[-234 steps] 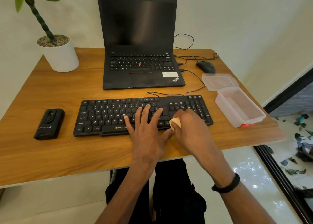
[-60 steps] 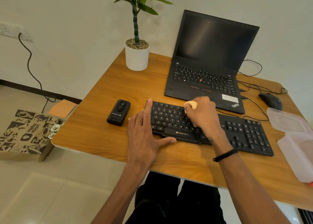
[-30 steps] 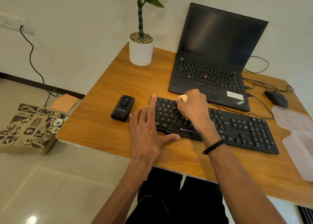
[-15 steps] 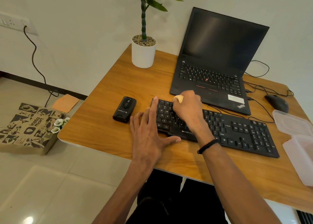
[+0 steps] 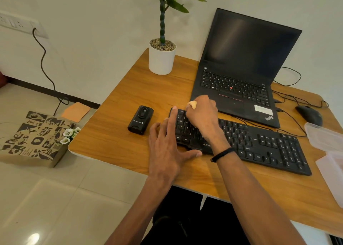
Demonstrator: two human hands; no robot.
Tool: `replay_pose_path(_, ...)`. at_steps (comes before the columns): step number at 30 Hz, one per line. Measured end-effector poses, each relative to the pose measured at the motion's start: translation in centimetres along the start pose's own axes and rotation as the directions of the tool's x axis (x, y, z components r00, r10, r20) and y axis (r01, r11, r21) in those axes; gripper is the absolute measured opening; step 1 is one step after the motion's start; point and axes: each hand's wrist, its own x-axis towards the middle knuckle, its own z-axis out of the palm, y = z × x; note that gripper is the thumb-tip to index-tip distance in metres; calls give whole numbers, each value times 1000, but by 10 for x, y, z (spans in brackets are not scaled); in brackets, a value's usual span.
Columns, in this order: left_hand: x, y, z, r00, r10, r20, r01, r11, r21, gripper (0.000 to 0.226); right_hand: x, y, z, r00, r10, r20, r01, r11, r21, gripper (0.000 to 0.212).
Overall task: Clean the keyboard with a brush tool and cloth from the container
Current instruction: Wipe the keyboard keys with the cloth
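1. The wooden desk with an orange-brown top carries everything; the open black laptop stands at the far side, just behind my work.
2. The long black wired keyboard lies at the near middle of the desk, running a little diagonally. It is the thing I am cleaning.
3. The clear plastic container sits at the right edge, well apart from the hands, with its lid off beside it.
4. My left hand lies flat with straight, spread fingers on the left end of the keyboard and the desk beside it. It grips nothing and only presses down.
5. My right hand is curled over the far-left keys and holds a small folded yellow cloth, which peeks out at the far side of the fist.
6. The small black brush tool rests on the desk, just left of the keyboard, and no hand touches it.
7. To wipe well, I judge that I should keep the keyboard steady with the left palm, press lightly, and follow each key row into the far-left corner.
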Motion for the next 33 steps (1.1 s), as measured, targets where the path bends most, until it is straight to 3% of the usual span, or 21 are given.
replay_pose_path(15,-1,0,-2,1000,-8,-15,7,1000,-24,153,-5,-9,11,999,-44,32,43,999,14,25)
replay_pose_path(23,0,-2,-2,1000,-16,-9,16,998,-54,153,1,-23,10,997,-55,49,54,998,9,32)
replay_pose_path(33,0,-5,-2,1000,-12,-14,11,996,-88,154,-3,-30,15,998,-48,36,47,998,32,23)
